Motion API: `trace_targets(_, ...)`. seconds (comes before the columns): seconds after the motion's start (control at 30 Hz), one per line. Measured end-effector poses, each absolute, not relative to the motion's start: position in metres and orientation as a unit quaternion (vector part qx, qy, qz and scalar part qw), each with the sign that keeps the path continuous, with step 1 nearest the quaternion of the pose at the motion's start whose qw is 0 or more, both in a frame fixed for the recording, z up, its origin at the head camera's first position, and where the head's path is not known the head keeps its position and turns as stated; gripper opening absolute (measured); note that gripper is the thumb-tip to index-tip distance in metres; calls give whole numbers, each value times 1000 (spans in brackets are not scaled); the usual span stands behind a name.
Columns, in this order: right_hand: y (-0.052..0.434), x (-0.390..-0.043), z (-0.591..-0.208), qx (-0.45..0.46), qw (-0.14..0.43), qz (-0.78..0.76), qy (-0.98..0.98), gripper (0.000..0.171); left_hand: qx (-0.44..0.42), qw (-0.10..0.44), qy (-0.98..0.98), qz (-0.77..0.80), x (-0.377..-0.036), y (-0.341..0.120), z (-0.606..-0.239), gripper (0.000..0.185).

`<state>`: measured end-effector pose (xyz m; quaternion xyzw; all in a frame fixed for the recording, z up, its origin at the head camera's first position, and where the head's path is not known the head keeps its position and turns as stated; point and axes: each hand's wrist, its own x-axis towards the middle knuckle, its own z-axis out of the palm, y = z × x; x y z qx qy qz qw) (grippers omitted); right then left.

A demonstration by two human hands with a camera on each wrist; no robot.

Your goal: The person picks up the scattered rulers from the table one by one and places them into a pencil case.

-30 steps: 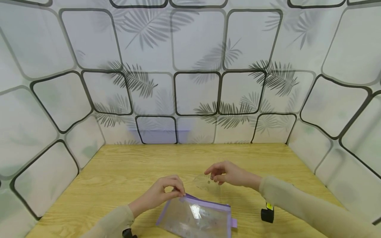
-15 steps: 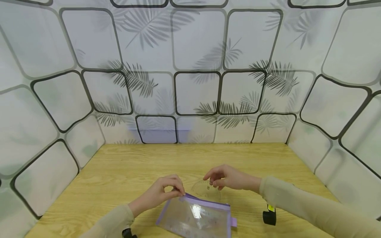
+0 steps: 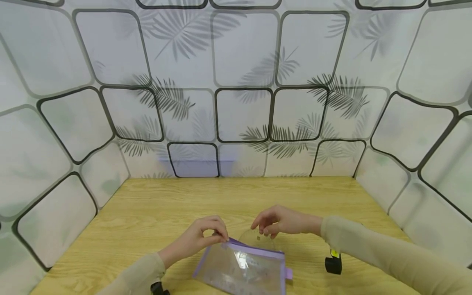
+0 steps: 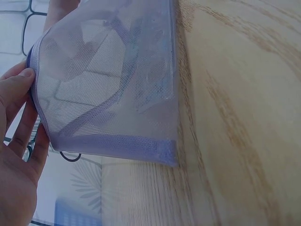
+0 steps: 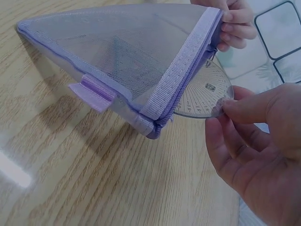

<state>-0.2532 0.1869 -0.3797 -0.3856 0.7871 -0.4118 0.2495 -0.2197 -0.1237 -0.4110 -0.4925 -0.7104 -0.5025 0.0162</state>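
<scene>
A clear mesh pouch (image 3: 241, 268) with purple zip trim lies on the wooden table (image 3: 155, 209), its mouth lifted. My left hand (image 3: 206, 235) pinches the pouch's upper zip edge (image 5: 225, 21) at the left corner; in the left wrist view the pouch (image 4: 113, 80) hangs by my fingers (image 4: 19, 89). My right hand (image 3: 274, 221) pinches a clear plastic protractor (image 3: 256, 238) by its curved rim. The protractor (image 5: 204, 94) has its straight edge inside the pouch's (image 5: 122, 61) open mouth.
A small black object with a yellow tag (image 3: 333, 263) rests on the table beside my right forearm. Another dark object (image 3: 156, 289) shows by my left sleeve. White panels with leaf prints and black frames (image 3: 243, 114) wall in the table on three sides.
My right hand has come down and left with the protractor, bringing it from above the table to the pouch's mouth. My left hand has stayed put on the zip edge.
</scene>
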Motion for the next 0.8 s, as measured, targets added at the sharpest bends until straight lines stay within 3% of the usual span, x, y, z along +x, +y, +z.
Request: trace_targets(0.8,180,-255,-378,-394,315,-403,763,30,-481,22,-723,-496,-224,-124,-408,7)
